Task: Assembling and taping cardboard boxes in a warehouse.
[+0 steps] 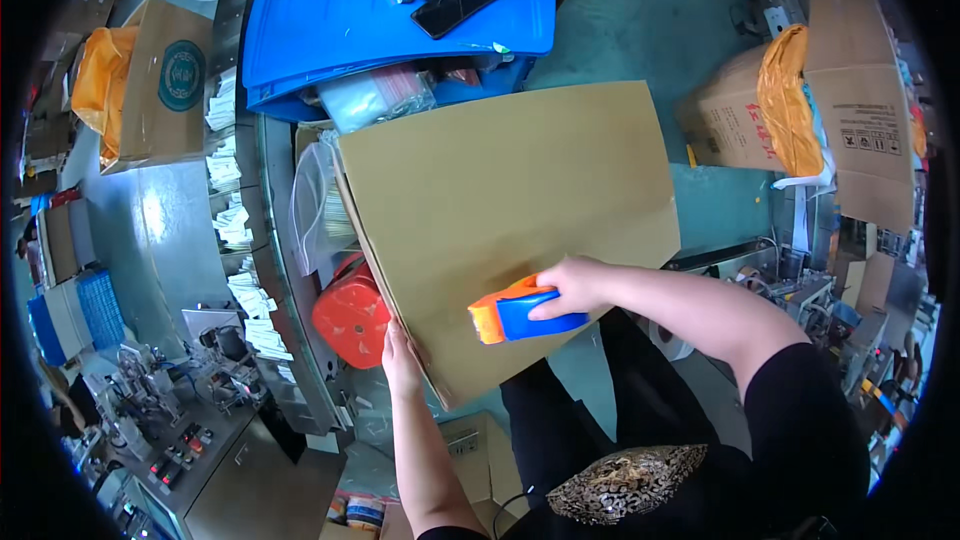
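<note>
right hand [572, 285]: fingers wrapped tight around a blue and orange tape dispenser [515, 316], pressing it down on the cardboard box [510, 210] near the box's closest edge

left hand [400, 355]: fingers pressed together and laid flat along the box's left lower edge, looks like it's just bracing it

box: big flat brown panel facing up, sits right over the person's lap, tilted a bit

step, my guess: taping the box shut, with the dispenser sitting at one end of the run

next move needs, I'd say: steady drag across the panel while the other hand keeps the box from sliding

left of the box: red plastic stool [352, 314] tucked just under its edge, clear plastic bags [318, 202] beside that

beyond the box: blue crate [330, 20] with a black phone [456, 4] lying on it

right of the box: open carton with an orange liner bag [790, 105], on the green floor [640, 20]
</note>
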{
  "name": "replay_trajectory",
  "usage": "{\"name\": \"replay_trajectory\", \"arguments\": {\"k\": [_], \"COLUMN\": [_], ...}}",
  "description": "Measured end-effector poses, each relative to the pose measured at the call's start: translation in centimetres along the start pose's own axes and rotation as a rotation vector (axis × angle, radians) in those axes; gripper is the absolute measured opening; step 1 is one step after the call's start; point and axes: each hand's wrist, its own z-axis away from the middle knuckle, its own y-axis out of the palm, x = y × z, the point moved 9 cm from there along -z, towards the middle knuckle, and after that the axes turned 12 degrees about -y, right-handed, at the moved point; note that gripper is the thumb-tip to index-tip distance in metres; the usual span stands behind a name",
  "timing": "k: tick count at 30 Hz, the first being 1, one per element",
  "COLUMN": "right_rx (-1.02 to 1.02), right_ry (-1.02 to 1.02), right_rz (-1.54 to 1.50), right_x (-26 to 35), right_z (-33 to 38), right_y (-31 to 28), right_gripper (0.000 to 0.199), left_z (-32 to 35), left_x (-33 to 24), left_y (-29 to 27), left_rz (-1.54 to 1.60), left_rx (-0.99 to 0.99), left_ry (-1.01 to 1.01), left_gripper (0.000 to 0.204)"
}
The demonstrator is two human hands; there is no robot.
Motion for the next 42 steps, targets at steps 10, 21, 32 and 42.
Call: {"name": "replay_trajectory", "arguments": {"k": [10,21,32,42], "right_rx": [0.039,-0.115,-0.224,-0.274], "right_ry": [0.024,-0.17,-0.157,0.976], "right_rz": [-0.103,-0.134,0.151,0.619], "right_x": [-4.2,-5.1,-20.7,-41.6], "right_z": [-2.0,-9.7,17.9,48.5], "right_y": [-1.0,0.7,-13.8,-17.7], "right_gripper": [0.052,0.058,0.044,0.053], "left_z": [-4.1,-15.7,-23.6,-24.7], "left_x": [0.7,-0.1,-2.0,-1.6], "left_y": [1.7,-1.0,1.0,3.3], "left_rz": [-0.068,-0.061,-0.29,-0.294], "left_rx": [-0.047,-0.223,-0.346,-0.357], "left_ry": [0.179,0.298,0.16,0.085], "left_gripper": [0.044,0.04,0.058,0.058]}}
